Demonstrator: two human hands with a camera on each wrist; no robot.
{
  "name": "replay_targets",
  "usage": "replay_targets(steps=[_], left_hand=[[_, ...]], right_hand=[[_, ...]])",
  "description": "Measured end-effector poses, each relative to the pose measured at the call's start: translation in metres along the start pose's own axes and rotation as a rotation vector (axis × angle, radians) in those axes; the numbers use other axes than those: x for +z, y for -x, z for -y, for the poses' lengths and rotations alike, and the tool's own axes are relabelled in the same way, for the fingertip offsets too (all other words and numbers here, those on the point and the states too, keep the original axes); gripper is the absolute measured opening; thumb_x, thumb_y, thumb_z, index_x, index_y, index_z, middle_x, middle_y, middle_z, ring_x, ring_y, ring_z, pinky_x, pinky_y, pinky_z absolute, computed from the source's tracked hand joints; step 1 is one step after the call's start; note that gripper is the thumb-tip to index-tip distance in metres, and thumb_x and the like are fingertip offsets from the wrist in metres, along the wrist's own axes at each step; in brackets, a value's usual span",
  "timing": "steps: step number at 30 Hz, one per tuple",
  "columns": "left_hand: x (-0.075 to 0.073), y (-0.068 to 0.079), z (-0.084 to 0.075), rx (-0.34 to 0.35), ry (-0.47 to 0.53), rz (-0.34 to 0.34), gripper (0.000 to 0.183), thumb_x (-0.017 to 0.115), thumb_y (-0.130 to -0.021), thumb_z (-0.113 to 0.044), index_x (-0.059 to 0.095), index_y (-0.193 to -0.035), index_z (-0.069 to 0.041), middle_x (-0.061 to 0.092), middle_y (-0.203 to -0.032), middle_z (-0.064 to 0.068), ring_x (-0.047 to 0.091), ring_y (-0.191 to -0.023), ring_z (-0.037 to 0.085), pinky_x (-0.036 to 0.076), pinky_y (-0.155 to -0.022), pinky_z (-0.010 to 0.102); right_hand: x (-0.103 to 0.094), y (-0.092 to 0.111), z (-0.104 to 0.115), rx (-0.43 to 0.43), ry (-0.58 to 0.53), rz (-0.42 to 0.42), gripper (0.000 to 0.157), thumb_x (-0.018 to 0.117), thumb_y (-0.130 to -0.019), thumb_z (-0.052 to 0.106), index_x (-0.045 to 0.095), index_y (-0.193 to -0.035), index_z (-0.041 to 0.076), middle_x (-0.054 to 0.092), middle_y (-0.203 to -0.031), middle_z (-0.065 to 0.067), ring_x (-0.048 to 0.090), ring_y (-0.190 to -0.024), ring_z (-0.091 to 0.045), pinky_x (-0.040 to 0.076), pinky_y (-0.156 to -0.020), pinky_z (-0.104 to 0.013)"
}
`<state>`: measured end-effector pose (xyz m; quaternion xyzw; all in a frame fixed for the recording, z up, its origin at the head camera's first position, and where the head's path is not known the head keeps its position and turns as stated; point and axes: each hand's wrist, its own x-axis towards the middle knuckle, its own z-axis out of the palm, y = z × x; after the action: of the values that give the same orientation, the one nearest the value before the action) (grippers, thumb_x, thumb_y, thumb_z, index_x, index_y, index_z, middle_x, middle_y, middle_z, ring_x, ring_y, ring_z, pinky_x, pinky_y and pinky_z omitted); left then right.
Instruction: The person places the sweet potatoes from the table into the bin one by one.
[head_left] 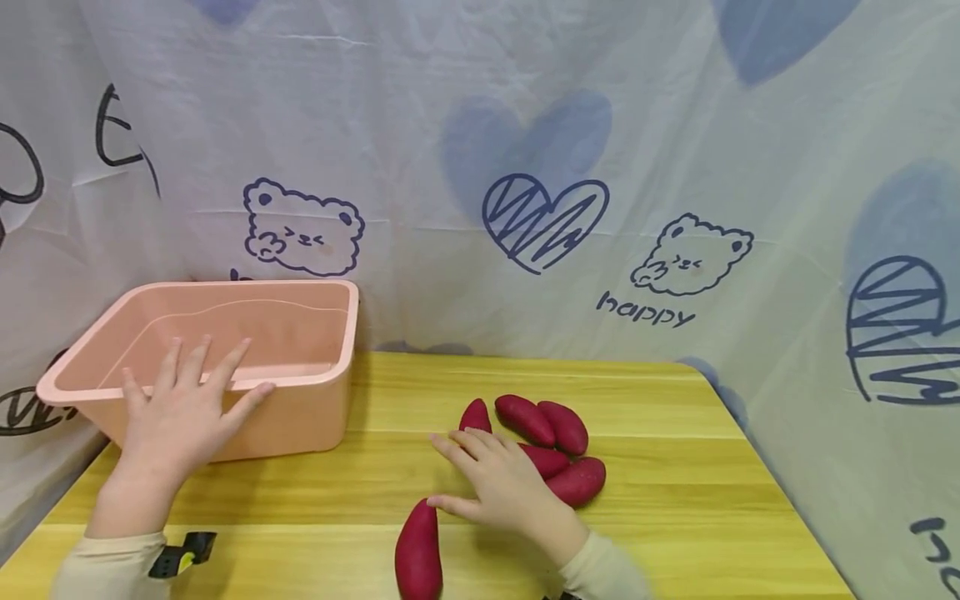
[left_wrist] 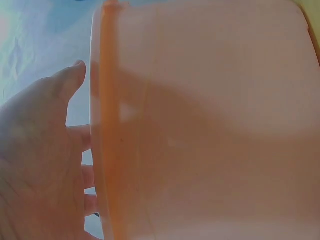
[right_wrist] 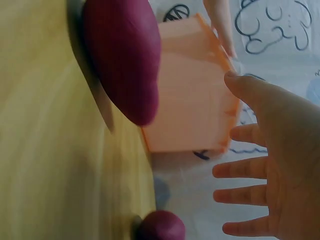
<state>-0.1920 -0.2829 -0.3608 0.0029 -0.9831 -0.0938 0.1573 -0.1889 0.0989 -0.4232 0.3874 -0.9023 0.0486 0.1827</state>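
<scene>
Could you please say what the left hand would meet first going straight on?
Probably the far inner wall of the pink tub; depth is unclear, so the left hand might instead clear it and meet the cloth.

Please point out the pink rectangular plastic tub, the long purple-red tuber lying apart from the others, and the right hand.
Pink rectangular plastic tub (head_left: 303, 419): head view, outer front wall.
Long purple-red tuber (head_left: 418, 552): head view, middle of its body.
Right hand (head_left: 498, 482): head view, its back.

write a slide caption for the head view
Left hand by a pink bin, right hand near red sweet potatoes on a table.
</scene>
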Motion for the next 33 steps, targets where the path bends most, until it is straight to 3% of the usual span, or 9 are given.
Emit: replay_targets(steps=[7, 16, 33], left_hand=[[-0.002, -0.001, 0.012, -0.03, 0.021, 0.036, 0.077, 0.033, -0.095, -0.068, 0.015, -0.157, -0.027, 0.013, -0.158, 0.03, -0.003, -0.146, 0.054, -0.01, -0.099, 0.084], [-0.003, 0.001, 0.029, -0.06, 0.047, 0.04, 0.077, 0.032, -0.096, -0.068, 0.013, -0.157, -0.025, 0.01, -0.159, 0.031, -0.005, -0.144, 0.057, -0.014, -0.096, 0.085], [-0.002, 0.004, 0.032, -0.069, 0.054, 0.052, 0.077, 0.031, -0.096, -0.067, 0.014, -0.157, -0.025, 0.012, -0.158, 0.032, -0.005, -0.144, 0.058, -0.015, -0.094, 0.086]], right_hand=[[0.007, 0.002, 0.016, -0.038, -0.022, 0.088, 0.068, 0.043, -0.092, 0.068, 0.038, -0.149, 0.031, 0.06, -0.132, 0.002, 0.058, -0.121, -0.019, 0.05, -0.099, -0.041], [0.009, 0.005, 0.03, -0.077, -0.053, 0.209, 0.068, 0.034, -0.094, 0.07, 0.031, -0.152, 0.034, 0.058, -0.135, 0.002, 0.057, -0.123, -0.02, 0.048, -0.099, -0.045], [0.017, 0.011, 0.048, -0.209, -0.044, 0.25, 0.07, 0.04, -0.089, 0.075, 0.036, -0.149, 0.038, 0.059, -0.133, 0.007, 0.056, -0.116, -0.016, 0.049, -0.091, -0.035]])
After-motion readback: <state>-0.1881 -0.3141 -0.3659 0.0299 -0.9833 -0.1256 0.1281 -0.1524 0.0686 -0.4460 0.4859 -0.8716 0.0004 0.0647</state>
